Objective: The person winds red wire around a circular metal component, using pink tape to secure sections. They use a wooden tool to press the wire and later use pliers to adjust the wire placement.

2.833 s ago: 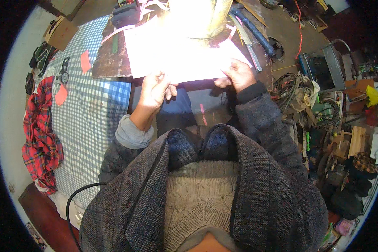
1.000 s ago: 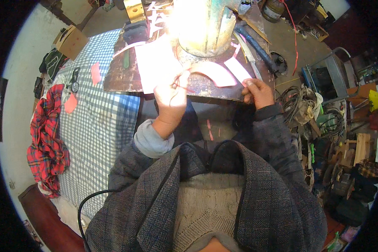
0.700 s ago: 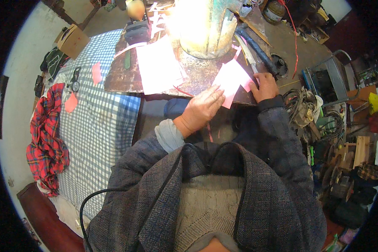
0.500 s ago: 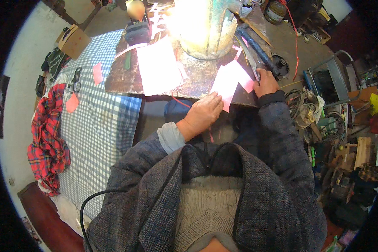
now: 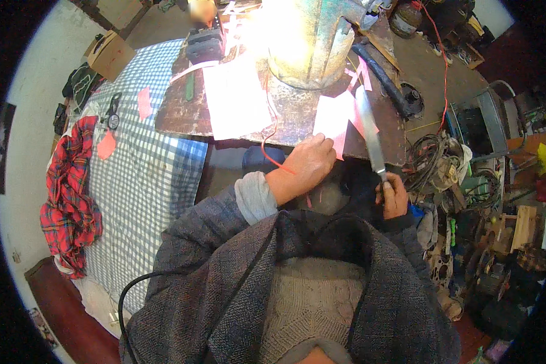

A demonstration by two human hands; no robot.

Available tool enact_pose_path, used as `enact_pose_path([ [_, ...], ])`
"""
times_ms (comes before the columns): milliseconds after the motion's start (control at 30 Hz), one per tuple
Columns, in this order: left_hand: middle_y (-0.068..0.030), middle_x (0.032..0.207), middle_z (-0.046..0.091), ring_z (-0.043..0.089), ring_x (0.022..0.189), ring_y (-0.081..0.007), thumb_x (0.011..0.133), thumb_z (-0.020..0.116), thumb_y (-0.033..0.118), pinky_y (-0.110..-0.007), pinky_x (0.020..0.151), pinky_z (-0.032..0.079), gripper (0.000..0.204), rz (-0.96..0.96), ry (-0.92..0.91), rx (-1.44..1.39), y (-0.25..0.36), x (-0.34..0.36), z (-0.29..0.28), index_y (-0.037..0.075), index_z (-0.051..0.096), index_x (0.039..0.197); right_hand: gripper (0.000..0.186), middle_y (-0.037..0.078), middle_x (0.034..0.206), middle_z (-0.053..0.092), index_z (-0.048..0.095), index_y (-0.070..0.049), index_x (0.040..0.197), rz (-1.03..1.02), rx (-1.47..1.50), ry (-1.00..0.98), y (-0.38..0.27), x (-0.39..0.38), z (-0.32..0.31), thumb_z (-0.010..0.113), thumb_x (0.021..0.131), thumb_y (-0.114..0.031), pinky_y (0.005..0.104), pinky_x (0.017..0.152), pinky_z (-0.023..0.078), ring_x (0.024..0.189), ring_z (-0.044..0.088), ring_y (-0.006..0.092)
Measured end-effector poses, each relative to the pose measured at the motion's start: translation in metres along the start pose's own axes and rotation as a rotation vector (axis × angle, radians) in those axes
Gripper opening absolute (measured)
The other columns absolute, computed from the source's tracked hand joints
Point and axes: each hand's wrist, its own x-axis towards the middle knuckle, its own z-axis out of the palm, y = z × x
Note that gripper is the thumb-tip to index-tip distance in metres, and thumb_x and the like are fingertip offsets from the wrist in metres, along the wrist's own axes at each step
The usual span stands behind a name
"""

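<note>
My right hand [image 5: 394,195] is closed round the handle end of a long-bladed knife [image 5: 373,142], just off the near edge of the worn wooden table [image 5: 291,124]. The bright blade points away from me, its far part over pink paper [image 5: 363,123]. My left hand [image 5: 312,159] has its fingers curled at the near edge of a pale pink sheet [image 5: 330,118], gripping it there. A larger pale sheet [image 5: 238,100] lies farther left. A red cord [image 5: 271,155] hangs over the edge and reaches my left wrist.
A big weathered metal container [image 5: 315,54] stands under glaring light. Beyond the knife lies a dark tube [image 5: 379,76]. Left is a checked cloth [image 5: 151,139] with a watch [image 5: 113,115] and a red plaid cloth [image 5: 73,200]. Coiled cables [image 5: 434,151] lie to the right.
My right hand has drawn back toward me from the table, bringing the knife, its blade now beside the pink sheet. My left fingers have curled from lying flat on the paper. The view shifted slightly.
</note>
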Motion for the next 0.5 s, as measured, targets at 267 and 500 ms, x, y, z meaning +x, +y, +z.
enact_pose_path([
  [267, -0.014, 0.095, 0.064, 0.066, 0.096, -0.0299, 0.084, 0.064, 0.012, -0.04, 0.078, 0.057, 0.014, -0.003, -0.016, -0.046, -0.009, 0.008, -0.001, 0.003, 0.071, 0.092, 0.028, 0.009, 0.081, 0.072, 0.072, -0.003, 0.104, -0.044, -0.453, -0.047, -0.002, 0.017, 0.01, 0.072, 0.098, -0.03, 0.0361, 0.069, 0.053, 0.073, 0.067, 0.0171],
  [500, -0.0132, 0.096, 0.062, 0.064, 0.093, -0.0332, 0.09, 0.066, 0.014, -0.044, 0.077, 0.056, 0.012, -0.112, 0.115, -0.221, -0.02, 0.013, 0.012, 0.004, 0.066, 0.097, 0.036, 0.017, 0.089, 0.075, 0.076, -0.003, 0.106, -0.049, -0.53, -0.184, -0.017, 0.028, -0.001, 0.068, 0.099, -0.037, 0.0402, 0.073, 0.055, 0.08, 0.073, 0.0302],
])
